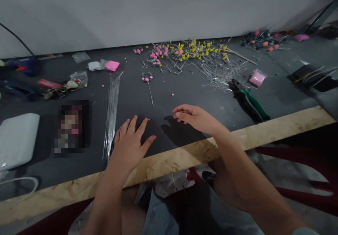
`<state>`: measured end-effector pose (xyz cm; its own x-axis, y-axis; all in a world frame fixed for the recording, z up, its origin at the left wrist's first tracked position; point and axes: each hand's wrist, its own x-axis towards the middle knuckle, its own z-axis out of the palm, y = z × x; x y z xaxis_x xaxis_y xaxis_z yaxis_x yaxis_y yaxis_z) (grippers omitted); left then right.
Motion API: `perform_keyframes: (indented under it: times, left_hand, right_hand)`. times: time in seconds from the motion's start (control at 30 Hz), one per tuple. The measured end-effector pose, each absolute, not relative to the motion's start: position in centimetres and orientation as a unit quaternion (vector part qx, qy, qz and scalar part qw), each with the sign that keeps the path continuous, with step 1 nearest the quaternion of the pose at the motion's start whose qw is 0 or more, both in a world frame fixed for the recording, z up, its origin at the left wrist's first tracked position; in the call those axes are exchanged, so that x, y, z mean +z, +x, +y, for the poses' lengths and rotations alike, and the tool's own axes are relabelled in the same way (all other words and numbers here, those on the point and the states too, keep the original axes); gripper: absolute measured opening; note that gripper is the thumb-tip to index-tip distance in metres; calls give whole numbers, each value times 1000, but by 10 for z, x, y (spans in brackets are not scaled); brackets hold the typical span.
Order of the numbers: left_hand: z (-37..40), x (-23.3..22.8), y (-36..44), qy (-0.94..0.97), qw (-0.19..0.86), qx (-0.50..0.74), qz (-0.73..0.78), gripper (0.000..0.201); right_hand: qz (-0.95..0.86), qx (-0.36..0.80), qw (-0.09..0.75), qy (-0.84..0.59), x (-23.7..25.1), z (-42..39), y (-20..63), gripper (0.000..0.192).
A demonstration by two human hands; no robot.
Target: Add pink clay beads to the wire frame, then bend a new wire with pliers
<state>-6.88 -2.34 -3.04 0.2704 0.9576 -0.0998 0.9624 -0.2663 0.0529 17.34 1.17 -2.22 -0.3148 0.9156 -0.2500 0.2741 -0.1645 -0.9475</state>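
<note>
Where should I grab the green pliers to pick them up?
Take the pliers by the green handles, coming from the near right. The handles point toward the table edge, bare of clutter, while the dark jaws lie against the wire pile. The right hand is nearest.

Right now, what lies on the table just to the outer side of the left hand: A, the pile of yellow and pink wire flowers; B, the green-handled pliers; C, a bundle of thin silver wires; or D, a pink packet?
C: the bundle of thin silver wires runs along the dark table right beside the left hand, while the green-handled pliers lie far over, past the right hand.
</note>
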Motion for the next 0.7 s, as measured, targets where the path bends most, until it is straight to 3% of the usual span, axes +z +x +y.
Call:
perform_keyframes:
  times: [0.7]
  left_hand:
    - [-21,-27,-82,799,84,-4,595,58]
  right_hand:
    - [-588,561,282,-510,-24,13,175,26]
